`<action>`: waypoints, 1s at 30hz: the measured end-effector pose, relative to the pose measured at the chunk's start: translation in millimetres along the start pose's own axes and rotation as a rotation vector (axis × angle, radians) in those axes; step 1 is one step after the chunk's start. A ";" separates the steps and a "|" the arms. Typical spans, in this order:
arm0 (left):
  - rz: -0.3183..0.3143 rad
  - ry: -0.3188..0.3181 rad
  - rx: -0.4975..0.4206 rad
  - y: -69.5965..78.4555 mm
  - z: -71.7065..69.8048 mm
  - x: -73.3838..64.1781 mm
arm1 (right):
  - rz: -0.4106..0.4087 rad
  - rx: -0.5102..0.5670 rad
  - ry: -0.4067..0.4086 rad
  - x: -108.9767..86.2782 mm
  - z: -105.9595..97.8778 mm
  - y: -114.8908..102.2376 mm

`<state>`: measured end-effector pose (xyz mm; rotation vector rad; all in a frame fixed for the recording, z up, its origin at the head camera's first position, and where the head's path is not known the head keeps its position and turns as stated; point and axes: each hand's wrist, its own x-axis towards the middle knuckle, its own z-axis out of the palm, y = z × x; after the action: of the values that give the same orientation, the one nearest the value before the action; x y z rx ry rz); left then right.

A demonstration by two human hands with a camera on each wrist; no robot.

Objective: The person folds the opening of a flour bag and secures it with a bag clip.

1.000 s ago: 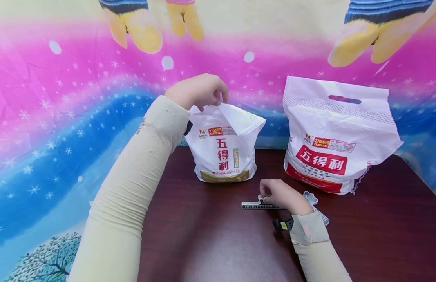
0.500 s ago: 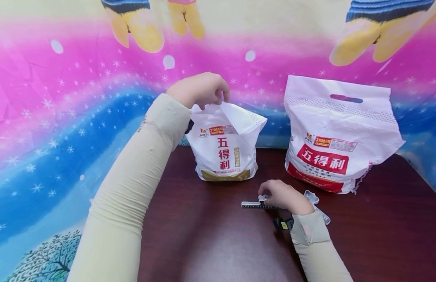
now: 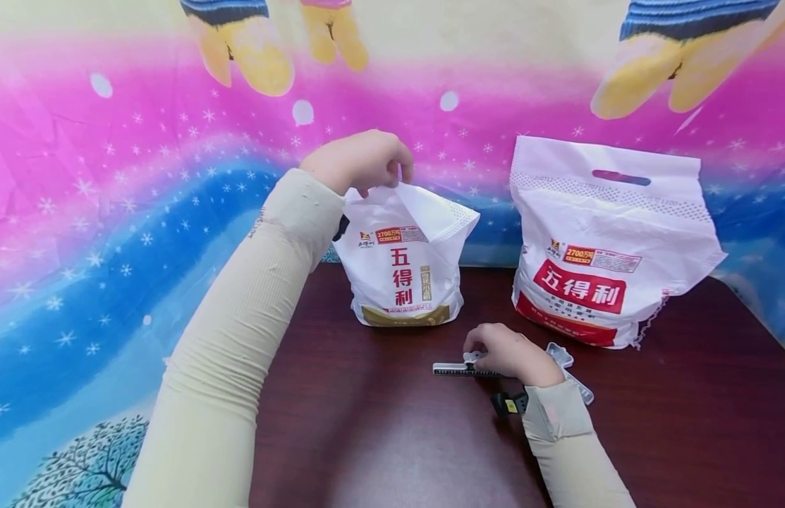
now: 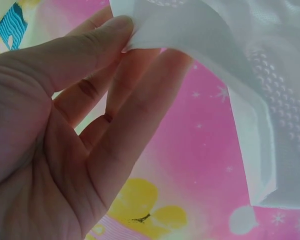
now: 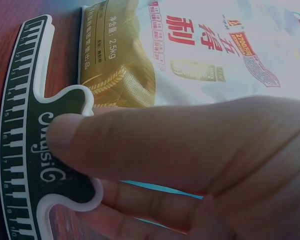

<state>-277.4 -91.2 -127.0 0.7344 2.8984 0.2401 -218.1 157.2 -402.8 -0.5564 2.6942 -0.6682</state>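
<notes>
The left hand (image 3: 363, 161) pinches the top edge of a white flour bag (image 3: 401, 279) with red lettering and a gold base band. In the left wrist view, thumb and fingers hold the folded white edge (image 4: 175, 22), and the bag's top flap hangs to the right. The right hand (image 3: 509, 351) pinches the handle of a long black-and-white clip (image 3: 452, 369) low over the table. Piano keys, numbers and the word "Music" mark this clip (image 5: 20, 130) in the right wrist view, where the thumb lies across its handle. Fingers behind the handle are partly hidden.
A second white flour bag (image 3: 579, 293), with a red label and a handle slot, stands at the right. Partly behind the right wrist lies another pale clip-like piece (image 3: 579, 386). The dark wooden table (image 3: 367, 423) meets a printed backdrop (image 3: 176, 204).
</notes>
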 end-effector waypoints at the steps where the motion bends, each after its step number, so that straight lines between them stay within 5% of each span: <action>1: -0.001 0.001 -0.001 -0.3 0.3 -0.2 | -0.002 -0.002 0.002 0.2 0.0 -0.1; 14: 0.015 0.011 -0.004 -2.9 3.0 3.3 | -0.102 -0.027 0.064 -0.9 -2.1 3.9; 30: 0.018 0.014 -0.004 -4.6 3.5 5.3 | -0.116 -0.020 0.143 -0.5 -6.1 2.0</action>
<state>-283.6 -92.2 -131.7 0.7622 2.9049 0.2543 -220.6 161.4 -398.5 -0.6997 2.8214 -0.7384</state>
